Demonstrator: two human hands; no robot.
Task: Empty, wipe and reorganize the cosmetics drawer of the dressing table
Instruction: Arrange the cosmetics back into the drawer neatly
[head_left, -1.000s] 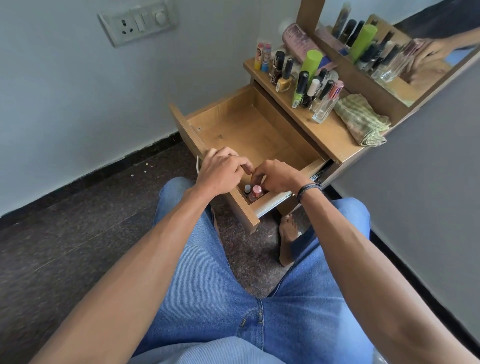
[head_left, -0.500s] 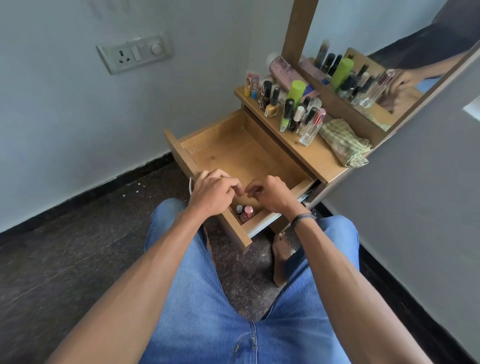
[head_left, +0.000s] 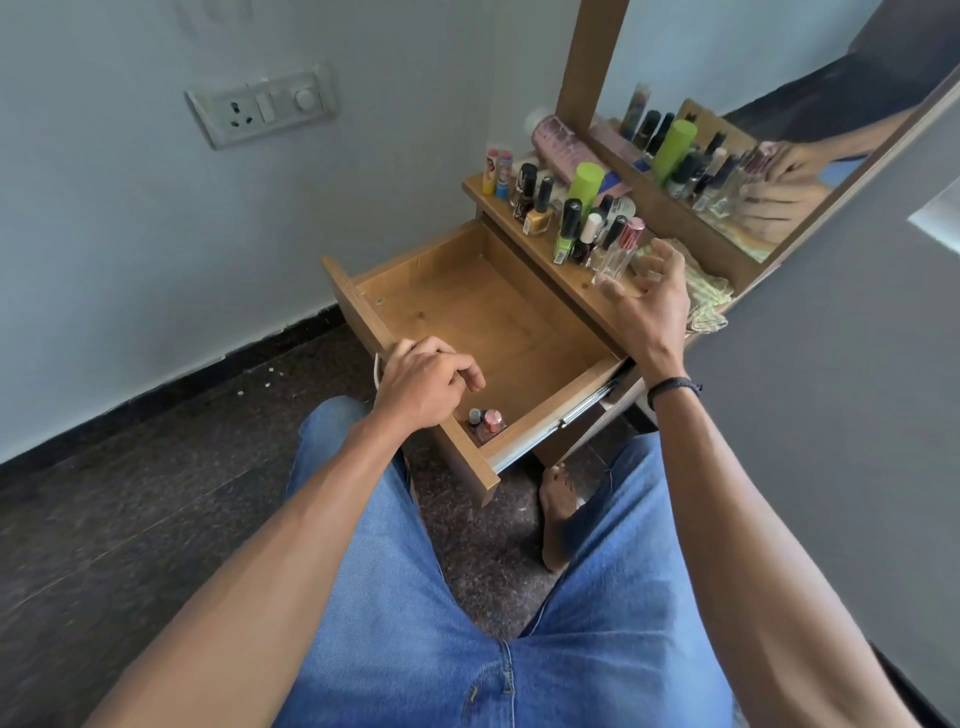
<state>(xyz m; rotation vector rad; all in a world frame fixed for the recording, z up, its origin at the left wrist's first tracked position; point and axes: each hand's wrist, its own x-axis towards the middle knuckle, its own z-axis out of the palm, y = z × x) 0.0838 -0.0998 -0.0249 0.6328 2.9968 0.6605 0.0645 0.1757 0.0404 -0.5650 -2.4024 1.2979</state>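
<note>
- Left hand (head_left: 426, 382) on front edge of open drawer (head_left: 493, 322), fingers curled over it; looks like a loose grip.
- Right hand (head_left: 649, 296) up over tabletop (head_left: 576, 299), fingers spread, holding nothing, just beside clear bottle (head_left: 618, 257).
- Hands well apart.
- Two small bottles (head_left: 485, 423) in drawer's near corner.

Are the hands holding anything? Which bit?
The left hand holds the drawer by the top edge of its front panel. The right hand is open near the clear bottle, holding nothing.
</note>
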